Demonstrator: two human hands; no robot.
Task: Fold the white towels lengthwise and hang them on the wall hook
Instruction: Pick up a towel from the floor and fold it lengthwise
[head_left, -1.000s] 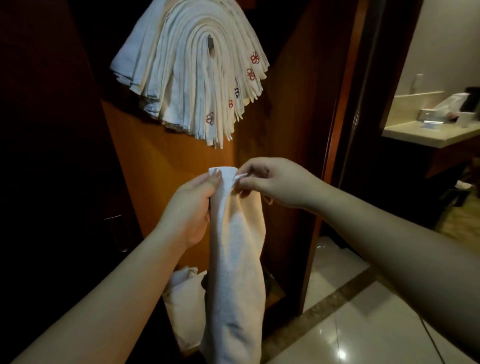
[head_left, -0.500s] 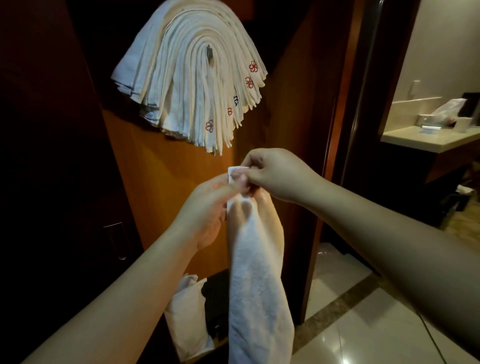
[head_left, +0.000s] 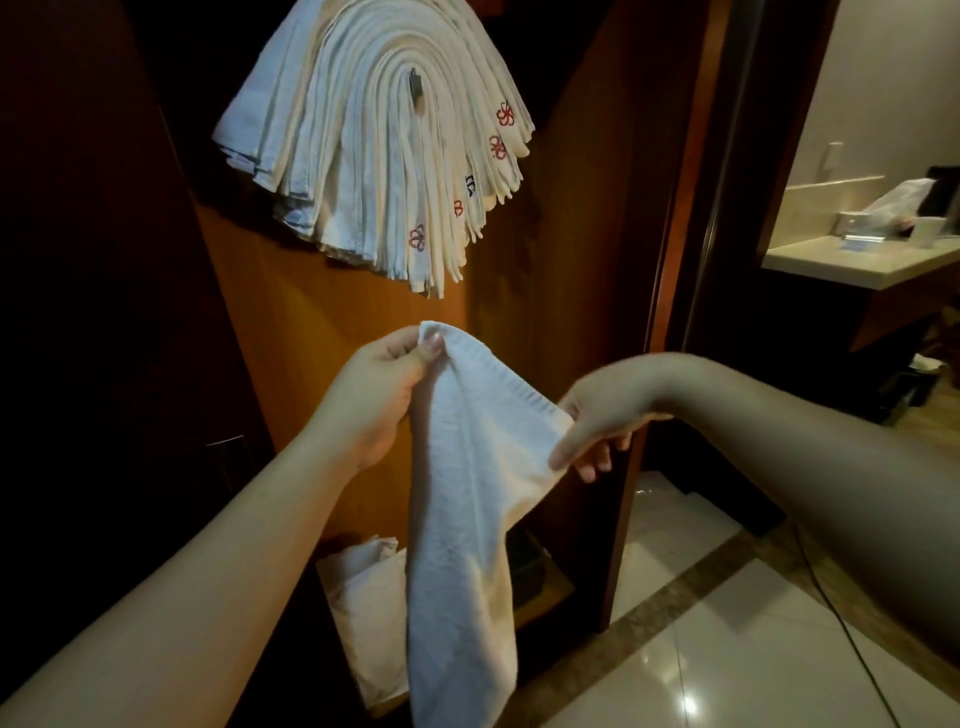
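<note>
A white towel (head_left: 457, 519) is held up in front of the wooden panel (head_left: 322, 322), and its long lower part hangs down freely. One top corner is pinched by the left hand (head_left: 379, 395) between the thumb and the curled fingers. The other top corner, lower and to the right of the first, is pinched by the right hand (head_left: 597, 421) between the thumb and the fingers, so the upper hem is stretched at a slant between both hands. Below the held towel, more crumpled white towels (head_left: 363, 597) are seen low against the panel. Above the held towel, a thick bundle of folded towels (head_left: 374, 145) is hung over the wall hook (head_left: 414, 85) on the same panel; small red emblems are visible on some hanging ends. To the right of the panel, a glossy tiled floor (head_left: 727, 649) is seen, and farther behind it a light countertop (head_left: 857, 260) with some small items that cannot be identified.
</note>
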